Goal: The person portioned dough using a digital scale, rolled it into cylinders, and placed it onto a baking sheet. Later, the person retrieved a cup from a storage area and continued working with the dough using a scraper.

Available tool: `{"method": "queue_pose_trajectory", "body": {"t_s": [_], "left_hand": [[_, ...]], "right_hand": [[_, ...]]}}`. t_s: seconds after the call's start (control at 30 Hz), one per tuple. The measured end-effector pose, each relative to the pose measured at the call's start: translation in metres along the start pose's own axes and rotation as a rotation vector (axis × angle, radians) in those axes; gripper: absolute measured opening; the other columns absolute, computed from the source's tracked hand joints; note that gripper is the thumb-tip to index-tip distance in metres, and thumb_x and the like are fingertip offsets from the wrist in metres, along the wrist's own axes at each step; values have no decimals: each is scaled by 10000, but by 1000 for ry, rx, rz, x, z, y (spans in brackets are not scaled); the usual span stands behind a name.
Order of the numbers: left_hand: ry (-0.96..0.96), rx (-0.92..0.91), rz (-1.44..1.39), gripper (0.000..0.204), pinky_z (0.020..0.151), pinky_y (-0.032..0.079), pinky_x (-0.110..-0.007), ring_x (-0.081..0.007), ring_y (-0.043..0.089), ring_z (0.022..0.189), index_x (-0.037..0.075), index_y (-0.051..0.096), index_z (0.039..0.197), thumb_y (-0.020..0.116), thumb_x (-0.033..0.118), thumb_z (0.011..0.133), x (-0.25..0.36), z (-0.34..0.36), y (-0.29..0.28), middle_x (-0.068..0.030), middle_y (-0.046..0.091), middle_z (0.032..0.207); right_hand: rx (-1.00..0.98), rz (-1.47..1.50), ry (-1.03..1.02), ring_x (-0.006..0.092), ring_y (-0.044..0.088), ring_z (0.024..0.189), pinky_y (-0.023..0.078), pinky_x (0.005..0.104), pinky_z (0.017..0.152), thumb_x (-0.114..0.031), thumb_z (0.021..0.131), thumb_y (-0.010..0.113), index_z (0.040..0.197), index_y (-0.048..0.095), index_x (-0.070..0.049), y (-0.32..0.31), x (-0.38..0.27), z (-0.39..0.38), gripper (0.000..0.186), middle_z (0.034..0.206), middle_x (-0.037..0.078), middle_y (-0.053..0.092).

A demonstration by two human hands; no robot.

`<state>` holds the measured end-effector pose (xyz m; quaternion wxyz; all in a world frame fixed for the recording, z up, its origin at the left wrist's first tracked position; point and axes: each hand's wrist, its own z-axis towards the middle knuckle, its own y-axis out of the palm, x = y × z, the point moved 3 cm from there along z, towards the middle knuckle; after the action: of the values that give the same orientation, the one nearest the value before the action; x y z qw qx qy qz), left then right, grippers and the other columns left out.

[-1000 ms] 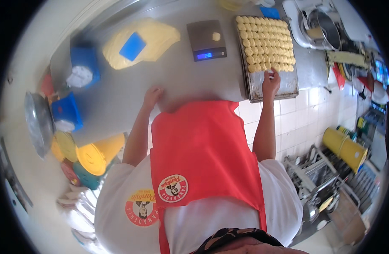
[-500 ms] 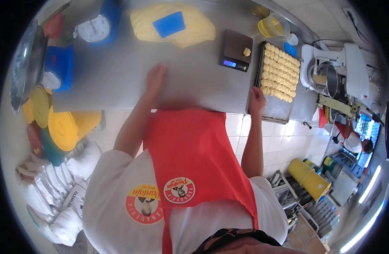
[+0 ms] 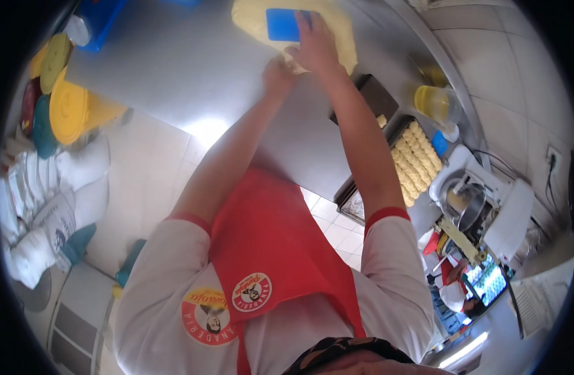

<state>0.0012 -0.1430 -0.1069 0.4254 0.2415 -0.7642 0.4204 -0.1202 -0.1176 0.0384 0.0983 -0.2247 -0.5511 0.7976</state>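
A large sheet of pale yellow dough [image 3: 255, 19] lies at the far side of the steel table, with a blue dough scraper [image 3: 282, 25] flat on top. My right hand [image 3: 318, 49] reaches over the dough, fingers stretched onto the scraper's right edge and thumb apart. Beside it, my left hand [image 3: 278, 76] is at the dough's near edge, its fingers curled and seemingly pinching that edge; the fingertips are partly hidden. Right of my right forearm, a dark kitchen scale [image 3: 375, 95] bears a small dough piece [image 3: 382, 120].
Rows of dough balls [image 3: 415, 159] fill a tray partly behind my right forearm. A clear jug of yellow liquid [image 3: 434, 103] and a stand mixer [image 3: 465, 200] stand at the right. Yellow bins [image 3: 71, 109] and white sacks [image 3: 80, 162] are at the left. A person [image 3: 454, 295] is farther off.
Both hands have moved forward from the table's near part to the dough; the right has reached the scraper. The view has turned, so table and tray appear tilted.
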Motion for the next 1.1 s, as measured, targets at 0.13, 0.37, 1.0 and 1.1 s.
{"method": "queue_pose_trajectory", "body": {"t_s": [0.13, 0.37, 1.0, 1.1], "left_hand": [[-229, -83, -167, 566, 736, 543, -350, -223, 680, 831, -48, 536, 1236, 795, 296, 870, 26, -32, -20, -140, 662, 967], [127, 300, 170, 560, 896, 519, -457, -372, 629, 1082, -46, 550, 1261, 772, 284, 866, 51, -28, 16, -213, 613, 1139], [35, 140, -82, 131, 868, 546, -343, -217, 648, 991, 18, 726, 937, 741, 36, 807, 2, -64, -59, -97, 603, 1130], [49, -3, -278, 205, 921, 514, -313, -238, 639, 1078, 41, 725, 910, 615, -93, 801, -28, -62, -75, -124, 649, 1087]], "right_hand": [[-315, 88, 237, 344, 571, 1239, 404, 578, 1032, -411, 902, 701, 1292, 639, -107, 9, 36, 38, 498, 1358, 143, 598], [-434, 80, -292, 339, 696, 918, 532, 461, 751, -137, 841, 678, 1047, 695, -92, -53, 18, 23, 212, 971, 113, 713], [-344, 389, -164, 373, 684, 903, 530, 468, 800, -226, 828, 768, 1114, 667, -121, 50, 30, -35, 321, 1013, 130, 716], [-301, 675, 147, 369, 679, 903, 520, 467, 795, -201, 853, 745, 1106, 657, -99, 14, 41, -56, 286, 1005, 138, 707]]}}
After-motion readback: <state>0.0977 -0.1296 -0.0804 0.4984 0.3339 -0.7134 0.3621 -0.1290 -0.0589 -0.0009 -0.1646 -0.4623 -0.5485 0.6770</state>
